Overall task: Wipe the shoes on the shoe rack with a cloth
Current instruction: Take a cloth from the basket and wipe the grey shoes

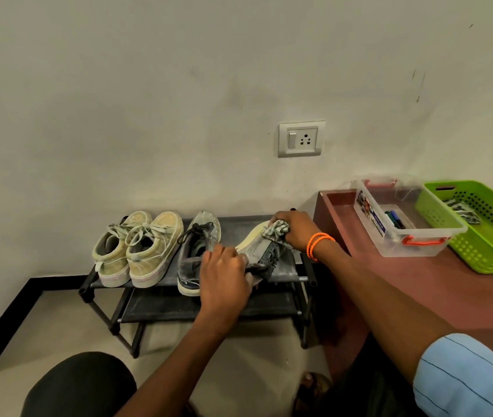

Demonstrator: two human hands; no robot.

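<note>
I see the rack (284,273) low against the wall, and I place all else from it. On its top shelf, at the left end, stands a beige pair (137,248), toes to the wall. Just right of the pair stands one grey shoe (192,263). Right of that, the second grey shoe (265,248) lies tipped on its side, pale sole showing. My left hand (224,278) grips this shoe at its heel end, fingers curled round it. My right hand (295,230) holds a bunched cloth (275,230), fingers closed on it, pressing it to the toe end. Right of the rack stands a red-brown bench (465,284) carrying a clear box (401,215) and a green basket (486,227).
</note>
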